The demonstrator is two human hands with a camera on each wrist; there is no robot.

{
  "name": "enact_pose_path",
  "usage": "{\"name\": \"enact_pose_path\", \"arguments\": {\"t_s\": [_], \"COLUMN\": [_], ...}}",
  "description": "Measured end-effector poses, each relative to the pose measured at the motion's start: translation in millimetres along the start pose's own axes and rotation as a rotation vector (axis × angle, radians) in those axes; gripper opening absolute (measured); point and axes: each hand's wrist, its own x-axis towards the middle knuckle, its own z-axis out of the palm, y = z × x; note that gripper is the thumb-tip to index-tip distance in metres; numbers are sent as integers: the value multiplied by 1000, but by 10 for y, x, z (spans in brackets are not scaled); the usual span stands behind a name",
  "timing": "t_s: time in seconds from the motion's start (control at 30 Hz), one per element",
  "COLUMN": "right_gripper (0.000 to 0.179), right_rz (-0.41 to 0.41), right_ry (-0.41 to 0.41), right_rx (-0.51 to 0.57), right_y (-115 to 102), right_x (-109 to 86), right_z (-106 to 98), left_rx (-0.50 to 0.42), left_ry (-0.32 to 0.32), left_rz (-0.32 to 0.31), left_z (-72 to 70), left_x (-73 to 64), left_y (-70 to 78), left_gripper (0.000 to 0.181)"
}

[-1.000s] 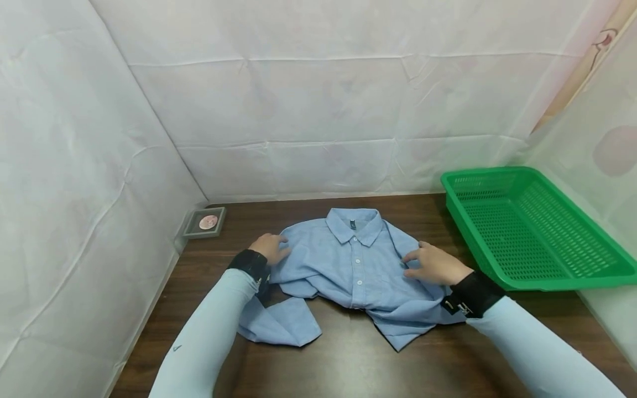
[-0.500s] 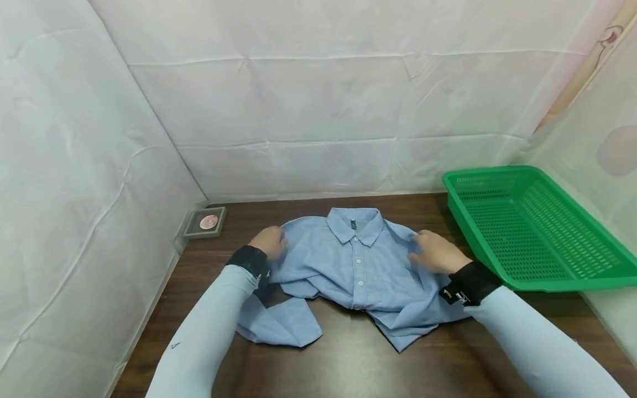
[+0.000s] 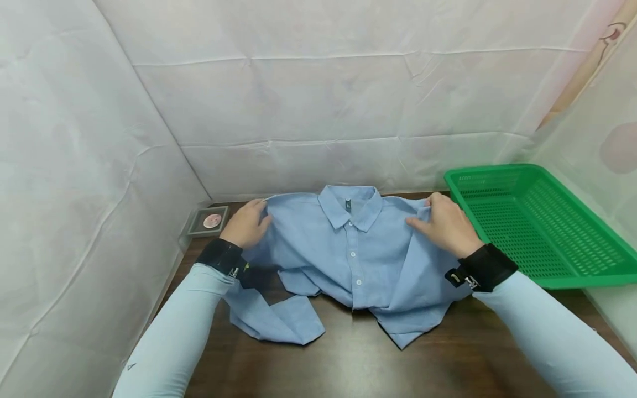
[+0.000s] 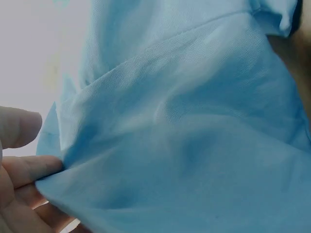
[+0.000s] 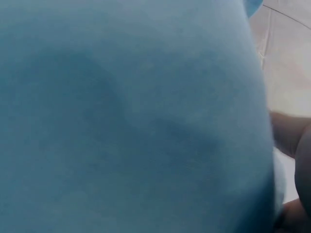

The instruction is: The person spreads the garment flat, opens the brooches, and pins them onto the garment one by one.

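"Brown table [image 3: 363,359]; blue shirt [image 3: 323,243] central?"

"Yes. Left hand [image 3: 245,224], thumb parted, fingers at its left shoulder [image 3: 283,205]; right hand [image 3: 449,225], thumb spread, at the right. Whether either grips, I can't tell."

"Risk?"

"Uneven pulling could bunch the near-left sleeve [image 3: 281,320]."

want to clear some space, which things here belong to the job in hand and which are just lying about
Part of the job:
blue shirt
left hand and right hand, at its shoulders

Seemingly just lying about:
grey tray with pink disc
green basket, held by neither hand, though possibly meant for later
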Motion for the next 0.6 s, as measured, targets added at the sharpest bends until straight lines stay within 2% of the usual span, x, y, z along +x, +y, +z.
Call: {"name": "enact_pose_path", "arguments": {"t_s": [0.17, 0.37, 0.47, 0.6], "right_gripper": [23, 18, 18, 14], "right_rz": [-33, -28, -34, -95], "right_ry": [109, 166, 173, 129], "right_rx": [-14, -57, -81, -85], "right_y": [-15, -8, 13, 49], "right_x": [119, 271, 368, 495], "right_z": [-154, -310, -337, -306], "left_rx": [-8, 0, 21, 39], "left_ry": [70, 88, 94, 91], "left_rz": [13, -24, -39, -46], "left_z": [-219, -409, -465, -519], "left_x": [-32, 25, 88, 157], "left_y": [-47, -106, -134, -122], "left_gripper": [51, 53, 53, 53]}}
